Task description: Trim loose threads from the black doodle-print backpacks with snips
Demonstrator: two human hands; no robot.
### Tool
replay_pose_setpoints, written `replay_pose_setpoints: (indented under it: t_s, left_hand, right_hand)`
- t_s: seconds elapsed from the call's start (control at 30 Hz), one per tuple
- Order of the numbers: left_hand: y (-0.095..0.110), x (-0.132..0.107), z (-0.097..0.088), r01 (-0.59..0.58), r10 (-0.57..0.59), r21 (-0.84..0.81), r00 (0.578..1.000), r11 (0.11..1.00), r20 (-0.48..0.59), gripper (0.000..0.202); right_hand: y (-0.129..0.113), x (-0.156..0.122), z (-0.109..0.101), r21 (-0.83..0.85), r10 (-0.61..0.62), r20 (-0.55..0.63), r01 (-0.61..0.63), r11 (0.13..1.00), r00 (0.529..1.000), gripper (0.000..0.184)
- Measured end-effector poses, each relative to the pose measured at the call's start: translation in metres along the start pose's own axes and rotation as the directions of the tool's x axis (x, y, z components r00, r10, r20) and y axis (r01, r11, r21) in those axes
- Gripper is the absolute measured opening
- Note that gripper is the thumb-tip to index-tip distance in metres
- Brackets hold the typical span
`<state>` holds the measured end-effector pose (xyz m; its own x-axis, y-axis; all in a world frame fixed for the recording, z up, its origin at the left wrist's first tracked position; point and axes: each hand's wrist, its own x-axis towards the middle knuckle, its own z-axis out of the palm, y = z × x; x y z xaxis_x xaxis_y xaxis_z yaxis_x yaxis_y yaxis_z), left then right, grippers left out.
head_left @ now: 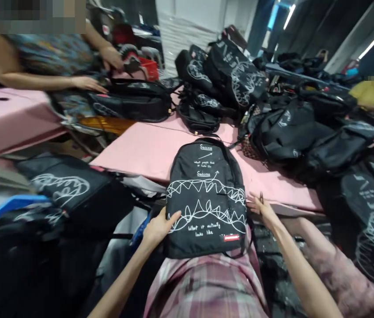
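A black backpack point(206, 194) with white printed scribbles, the word "Success" and a small red label stands upright before me, its base at my lap and its top against the pink table edge. My left hand point(160, 227) grips its left side, thumb lying on the front panel. At the right side is my right hand point(262, 208), its fingers stretched toward the bag's edge; whether they press on it I cannot tell. A small dark pointed tool point(261, 197), perhaps thread snips, sticks up from that hand.
Similar backpacks lie piled on the pink table point(134, 148) at the back point(233, 70) and right point(286, 128). More black bags point(74, 190) sit at my left. Across the table, a co-worker's hands point(90, 84) touch another black backpack point(134, 101). A red basket point(149, 68) stands behind.
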<state>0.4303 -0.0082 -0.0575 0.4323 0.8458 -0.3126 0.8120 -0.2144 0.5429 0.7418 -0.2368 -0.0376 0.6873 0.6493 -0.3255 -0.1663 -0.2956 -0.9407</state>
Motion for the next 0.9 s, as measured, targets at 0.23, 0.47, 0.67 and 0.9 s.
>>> replay_pose_setpoints:
  t_s: [0.23, 0.47, 0.67, 0.9]
  left_hand:
    - [0.083, 0.026, -0.003, -0.325, 0.415, 0.309, 0.861, 0.894, -0.294, 0.072]
    - [0.189, 0.010, 0.091, -0.637, 0.625, 0.303, 0.767, 0.709, 0.147, 0.064]
    - [0.170, -0.098, 0.090, -0.562, 0.684, -0.705, -0.306, 0.432, 0.663, 0.035]
    - [0.124, -0.028, 0.064, -0.792, 0.772, -0.191, 0.460, 0.581, 0.439, 0.025]
  right_hand:
    - [0.063, -0.013, -0.018, 0.321, 0.070, -0.059, -0.047, 0.946, 0.996, 0.055]
    - [0.070, -0.020, -0.033, 0.393, 0.091, -0.154, -0.023, 0.919, 0.984, 0.051]
    - [0.080, -0.044, -0.062, 0.352, 0.115, -0.324, 0.007, 0.936, 0.939, 0.049]
    - [0.096, -0.109, -0.041, 0.198, 0.141, -0.404, -0.064, 0.978, 0.904, 0.048]
